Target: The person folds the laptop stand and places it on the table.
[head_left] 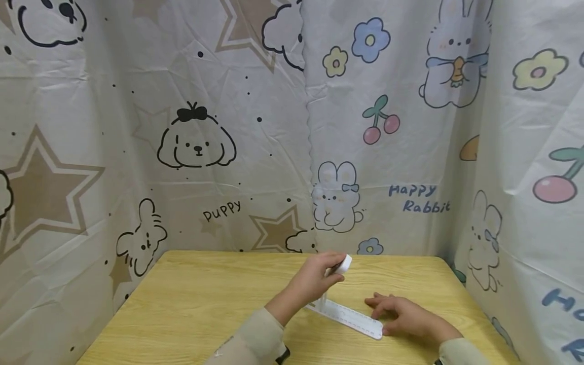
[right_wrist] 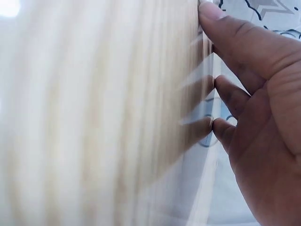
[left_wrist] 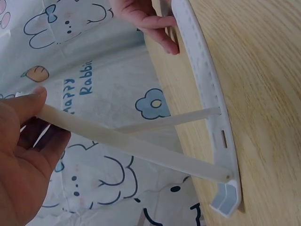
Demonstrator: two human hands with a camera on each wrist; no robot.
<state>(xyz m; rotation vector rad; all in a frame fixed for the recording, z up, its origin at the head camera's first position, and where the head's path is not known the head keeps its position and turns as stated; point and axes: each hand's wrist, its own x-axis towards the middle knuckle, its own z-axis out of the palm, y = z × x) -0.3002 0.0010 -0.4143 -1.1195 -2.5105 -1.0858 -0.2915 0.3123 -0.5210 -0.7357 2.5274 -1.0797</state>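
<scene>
Head view: left hand (head_left: 312,278) pinches the white stand (head_left: 351,320); right hand (head_left: 406,315) (fingers relaxed) touches the worktop (head_left: 205,304) near its right end.

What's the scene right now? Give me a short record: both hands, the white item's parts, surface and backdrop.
Left hand: grips the upper end of the white arm
Right hand: fingers loosely bent, beside one end of the base
Arm position: raised and tilted, lower end joined to the base
Strut: slants up from the base, upper end hidden behind the arm
Base position: lying on the table
Table finish: wood grain
Backdrop: curtain printed with puppies and rabbits
</scene>
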